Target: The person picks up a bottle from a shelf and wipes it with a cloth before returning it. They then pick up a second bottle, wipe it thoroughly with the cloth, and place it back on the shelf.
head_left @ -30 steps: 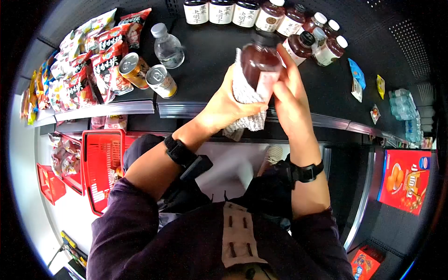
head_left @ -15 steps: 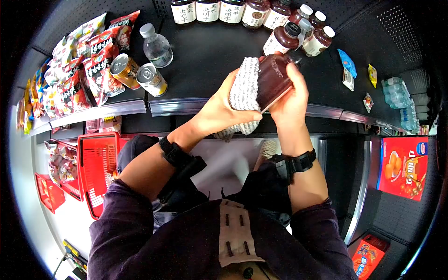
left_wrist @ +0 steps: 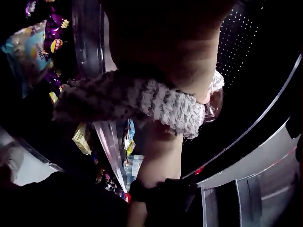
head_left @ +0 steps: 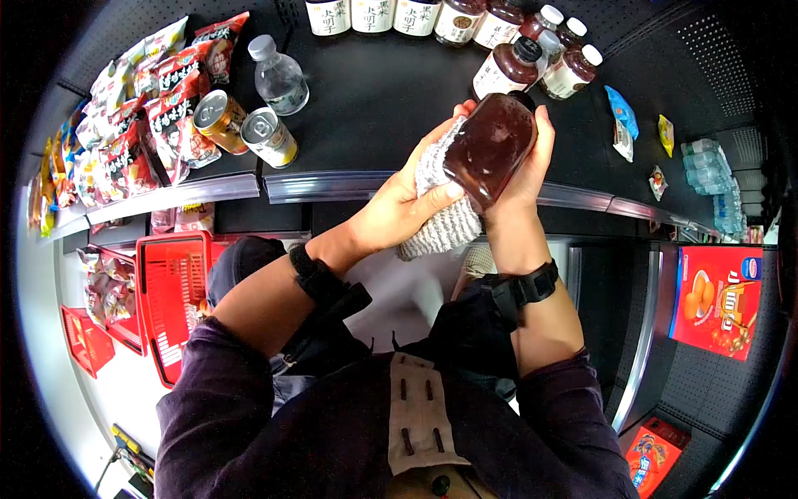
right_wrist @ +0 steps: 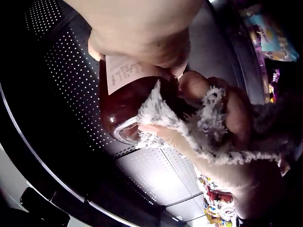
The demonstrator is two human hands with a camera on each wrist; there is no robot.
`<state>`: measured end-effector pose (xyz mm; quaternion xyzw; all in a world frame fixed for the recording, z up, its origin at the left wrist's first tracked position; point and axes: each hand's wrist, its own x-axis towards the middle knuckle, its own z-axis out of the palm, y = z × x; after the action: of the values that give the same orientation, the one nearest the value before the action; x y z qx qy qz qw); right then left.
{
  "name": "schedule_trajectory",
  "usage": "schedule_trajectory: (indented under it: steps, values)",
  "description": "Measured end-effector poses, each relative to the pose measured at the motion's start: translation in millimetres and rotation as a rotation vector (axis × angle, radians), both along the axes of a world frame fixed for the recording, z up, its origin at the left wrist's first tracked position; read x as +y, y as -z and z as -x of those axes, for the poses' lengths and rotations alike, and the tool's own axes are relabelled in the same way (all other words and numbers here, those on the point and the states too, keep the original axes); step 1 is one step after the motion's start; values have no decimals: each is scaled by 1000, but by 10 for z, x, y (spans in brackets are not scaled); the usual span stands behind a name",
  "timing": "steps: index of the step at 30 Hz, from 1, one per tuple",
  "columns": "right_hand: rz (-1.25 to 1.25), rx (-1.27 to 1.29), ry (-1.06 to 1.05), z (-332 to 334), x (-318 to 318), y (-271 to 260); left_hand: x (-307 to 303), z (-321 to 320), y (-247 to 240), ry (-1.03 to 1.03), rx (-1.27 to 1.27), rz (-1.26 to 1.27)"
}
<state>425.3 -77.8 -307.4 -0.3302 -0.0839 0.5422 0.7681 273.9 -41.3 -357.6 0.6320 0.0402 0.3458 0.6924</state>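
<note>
A dark red-brown drink bottle (head_left: 495, 145) with a black cap is held tilted above the shelf's front edge, its unlabelled side up in the head view. My right hand (head_left: 524, 187) grips it from the right, fingers round its far side. My left hand (head_left: 403, 204) holds a fluffy white-and-grey striped cloth (head_left: 445, 233) against the bottle's left side, thumb over the cloth. A pale label (right_wrist: 125, 73) shows on the bottle in the right wrist view, where the cloth (right_wrist: 175, 123) presses near its base. In the left wrist view the cloth (left_wrist: 165, 106) hides most of the bottle.
Several similar bottles (head_left: 416, 18) line the back of the black shelf (head_left: 366, 100); one black-capped bottle (head_left: 507, 68) stands close beyond my hands. To the left are a clear bottle (head_left: 281, 79), two cans (head_left: 270, 137) and snack bags (head_left: 174, 116). Red baskets (head_left: 174, 299) stand below.
The bottle has turned in my right hand from label showing to its plain side, and tipped base toward me. The cloth has shifted along its left side, staying in my left hand.
</note>
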Motion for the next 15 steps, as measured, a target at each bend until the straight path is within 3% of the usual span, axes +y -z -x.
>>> schedule_trajectory:
  steps: [7,13,15]
  values:
    - [-30,4,-57,-28,-33,23,-16,91,-46,-99,119,-131]
    - [-29,4,-54,-90,-39,78,14,43,-48,-105,-7,-113]
    - [-43,24,-93,-173,-62,103,38,152,-129,69,234,356]
